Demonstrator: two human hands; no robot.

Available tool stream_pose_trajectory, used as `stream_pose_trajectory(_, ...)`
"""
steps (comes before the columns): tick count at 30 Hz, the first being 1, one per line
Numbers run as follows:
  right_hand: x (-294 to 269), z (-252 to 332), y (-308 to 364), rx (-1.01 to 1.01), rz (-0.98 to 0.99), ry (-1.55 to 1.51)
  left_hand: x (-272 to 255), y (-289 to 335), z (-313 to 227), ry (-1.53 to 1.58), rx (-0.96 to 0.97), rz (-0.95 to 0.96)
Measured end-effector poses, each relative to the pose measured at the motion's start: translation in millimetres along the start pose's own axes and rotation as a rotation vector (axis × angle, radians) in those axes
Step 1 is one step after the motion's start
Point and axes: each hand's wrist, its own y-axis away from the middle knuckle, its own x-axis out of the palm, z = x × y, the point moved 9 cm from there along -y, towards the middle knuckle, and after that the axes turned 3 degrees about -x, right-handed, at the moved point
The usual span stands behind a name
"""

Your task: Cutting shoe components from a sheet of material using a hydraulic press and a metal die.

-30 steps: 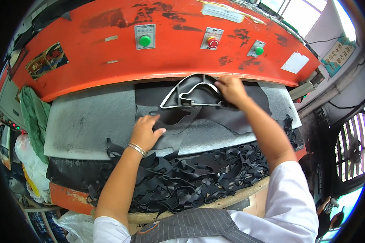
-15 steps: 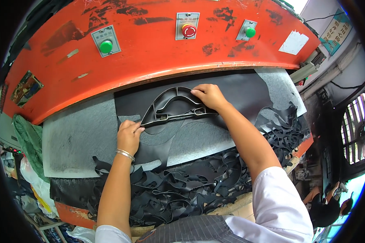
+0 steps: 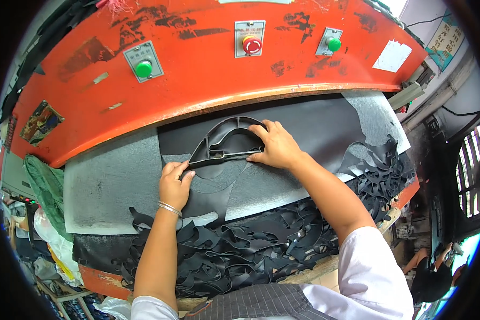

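Note:
A half-moon-shaped metal cutting die (image 3: 230, 156) with inner ribs lies near the edge of a black leather-like sheet (image 3: 309, 122). At the die's left tip, the fingers and thumb of my left hand (image 3: 174, 185) pinch its corner. My right hand (image 3: 278, 146) grips the other end, fingers over the top and thumb at the straight lower edge, hiding that end. Beneath the sheet is a scuffed grey cutting board (image 3: 112, 181), showing through curved cut-outs just below the die.
An orange press beam (image 3: 192, 69) spans the far side, bearing two green buttons and a red stop button (image 3: 252, 45). Tangled black offcuts (image 3: 240, 250) heap along the near edge. Green cloth (image 3: 47, 186) hangs at left. Another person (image 3: 432, 280) is at far right.
My right hand has moved from the die's upper right edge to wrap its right end, thumb now below. My left hand still holds the left tip. The view has shifted slightly.

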Motion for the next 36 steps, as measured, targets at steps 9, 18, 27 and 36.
stream_pose_trajectory(9,0.9,85.0,64.4,0.129,0.295,-1.007,10.0,57.4,-50.6,0.636,-0.187,0.325)
stream_pose_trajectory(18,12.1,166.7,101.2,-0.184,0.54,-1.16,-41.1,102.8,-93.3,0.064,0.266,0.019)
stream_pose_trajectory(27,-10.3,177.7,123.2,-0.165,0.387,-1.031,-40.7,177.9,-26.5,0.711,-0.291,0.132)
stream_pose_trajectory(36,-28.2,160.9,134.0,-0.157,0.261,-0.665,-88.7,234.5,-58.8,0.564,-0.366,0.207)
